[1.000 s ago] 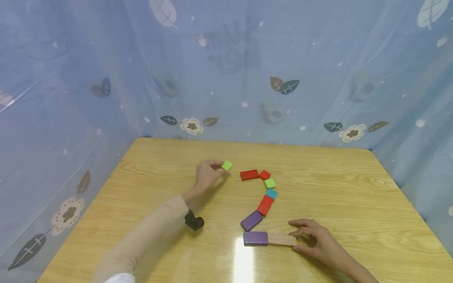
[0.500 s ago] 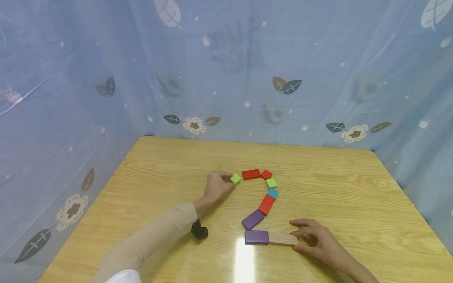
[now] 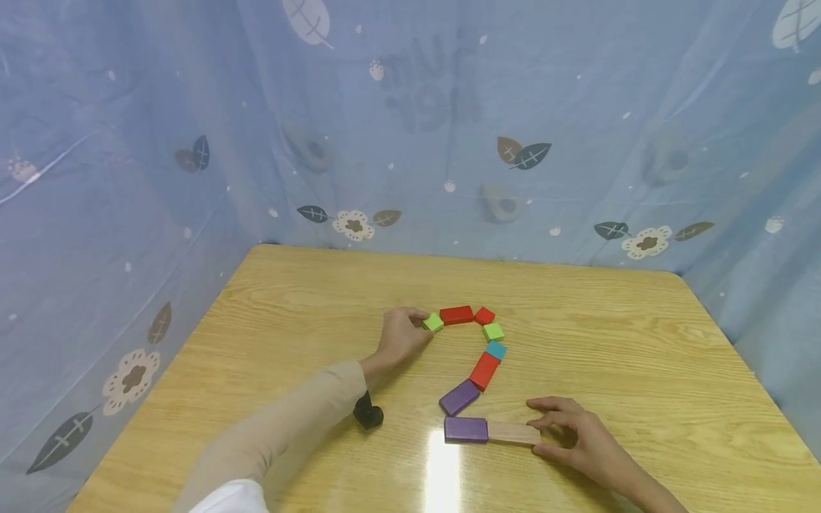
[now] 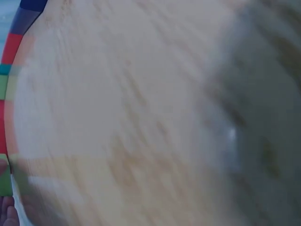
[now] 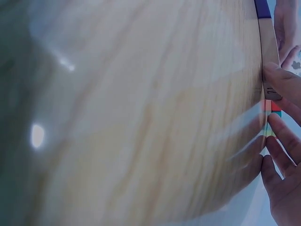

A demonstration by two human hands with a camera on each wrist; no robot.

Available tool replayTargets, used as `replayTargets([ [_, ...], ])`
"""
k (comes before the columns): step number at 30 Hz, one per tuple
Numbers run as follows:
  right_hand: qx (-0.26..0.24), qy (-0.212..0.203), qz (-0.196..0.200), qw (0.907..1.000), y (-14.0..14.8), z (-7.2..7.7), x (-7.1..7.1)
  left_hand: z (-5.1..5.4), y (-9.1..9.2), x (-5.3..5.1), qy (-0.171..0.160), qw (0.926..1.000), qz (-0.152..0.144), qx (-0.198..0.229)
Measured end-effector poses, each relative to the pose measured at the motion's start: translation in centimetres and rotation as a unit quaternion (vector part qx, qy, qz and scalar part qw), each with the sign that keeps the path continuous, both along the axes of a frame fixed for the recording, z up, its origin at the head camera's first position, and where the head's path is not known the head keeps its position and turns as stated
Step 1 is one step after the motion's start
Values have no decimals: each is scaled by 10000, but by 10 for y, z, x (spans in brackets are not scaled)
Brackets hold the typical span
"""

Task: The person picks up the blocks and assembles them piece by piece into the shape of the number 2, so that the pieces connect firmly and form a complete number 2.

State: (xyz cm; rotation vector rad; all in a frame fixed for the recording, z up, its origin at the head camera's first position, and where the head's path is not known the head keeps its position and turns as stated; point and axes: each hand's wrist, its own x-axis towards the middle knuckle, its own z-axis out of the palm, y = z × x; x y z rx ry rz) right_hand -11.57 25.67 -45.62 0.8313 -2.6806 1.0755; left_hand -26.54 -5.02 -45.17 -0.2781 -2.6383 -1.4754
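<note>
In the head view my left hand [image 3: 400,335] pinches a light green block [image 3: 432,323] between thumb and fingers, at the left end of a long red block [image 3: 456,315]. The green block seems to touch that red one. Thumb and index finger of my right hand [image 3: 580,438] hold the right end of a plain wooden block [image 3: 513,432]. A purple block [image 3: 465,429] meets its other end. In the right wrist view the right thumb [image 5: 282,82] lies on the wooden block [image 5: 270,52], while the other fingers spread beside it.
A curve of blocks runs between my hands: a small red block [image 3: 484,315], another green block [image 3: 493,332], a blue block [image 3: 496,350], a red block [image 3: 484,372] and a slanted purple block [image 3: 459,397]. All lie on the wooden table [image 3: 609,335]; a patterned blue curtain [image 3: 410,142] surrounds it.
My left hand has brought the pinched green block right and nearer to me, up to the left end of the long red block. The right hand keeps its hold on the wooden block.
</note>
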Motion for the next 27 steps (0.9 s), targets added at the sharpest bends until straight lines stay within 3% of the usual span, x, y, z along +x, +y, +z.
replayTargets([
  [4,-29,-25,4,10000,2,-2,3,-4,2,1,-169,9998,19,112],
  [20,-10,130,-68,9999,6,-3,8,-1,12,-1,10,9997,-81,-245],
  [27,-102,473,214,9986,7,-2,2,1,7,-2,-85,9999,-101,-62],
])
